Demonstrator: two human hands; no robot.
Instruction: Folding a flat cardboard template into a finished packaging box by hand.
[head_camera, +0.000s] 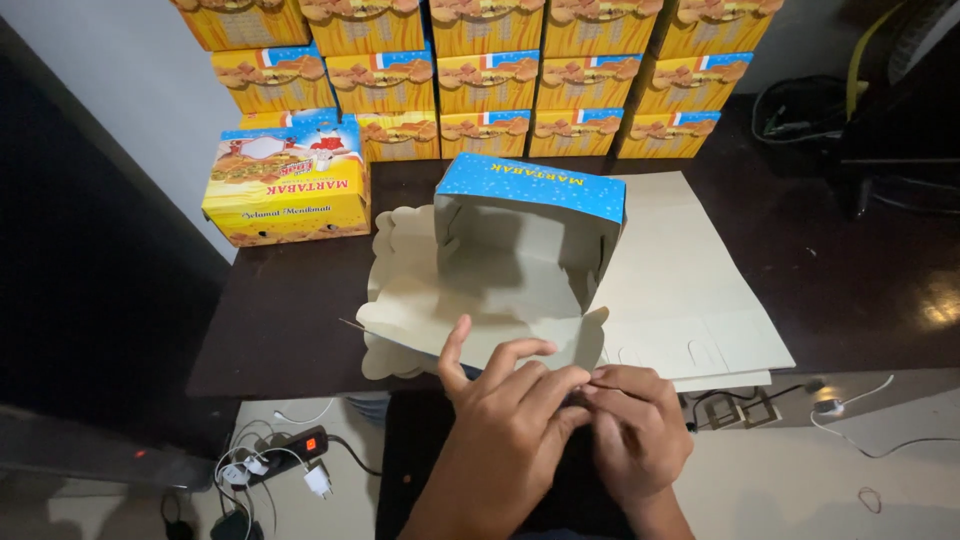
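A half-folded cardboard food box (520, 235) lies on the dark table (290, 310), grey inside, its far wall blue on the outside. Its near flap with a scalloped edge (470, 330) points toward me. My left hand (500, 420) and my right hand (635, 425) meet at the table's near edge, fingertips pressed together on the flap's front edge. The thumb of my left hand sticks up over the flap. What the fingers pinch between them is hidden.
A stack of flat grey box blanks (690, 290) lies right of the box. One finished yellow-and-blue box (290, 185) stands at the left. Several finished boxes are stacked in rows against the wall (490, 80). A power strip and cables (285, 455) lie on the floor below.
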